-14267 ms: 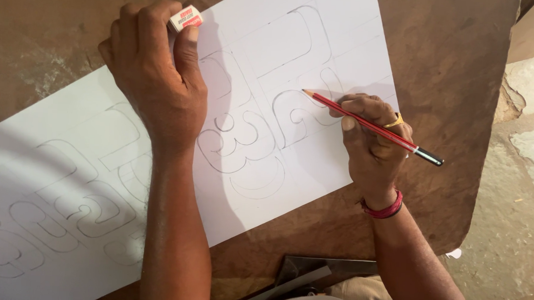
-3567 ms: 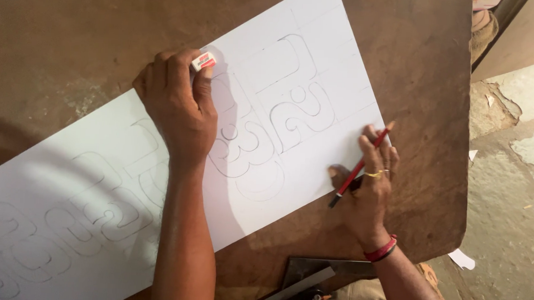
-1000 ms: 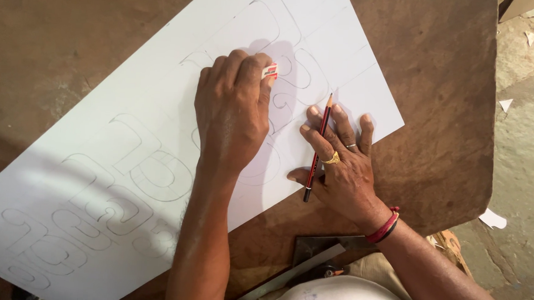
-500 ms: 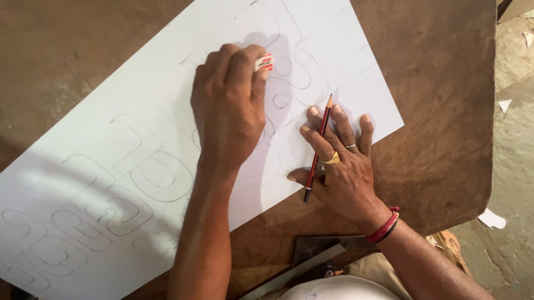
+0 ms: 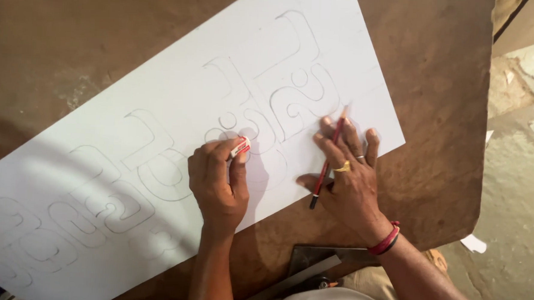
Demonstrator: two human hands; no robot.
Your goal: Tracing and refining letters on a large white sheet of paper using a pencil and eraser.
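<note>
A long white sheet with pencilled outline letters lies slanted across a brown board. My left hand pinches a small white and red eraser and presses it onto the sheet near the middle letters. My right hand lies flat on the sheet's lower right corner, fingers spread, with a red pencil tucked between its fingers, tip pointing up. A gold ring and a red wristband are on that hand.
A metal set square lies at the board's near edge by my lap. The board's right edge drops off to a rough concrete floor with scraps of paper.
My left hand has slid down the sheet toward me with the eraser. The right hand stays flat on the sheet with the pencil.
</note>
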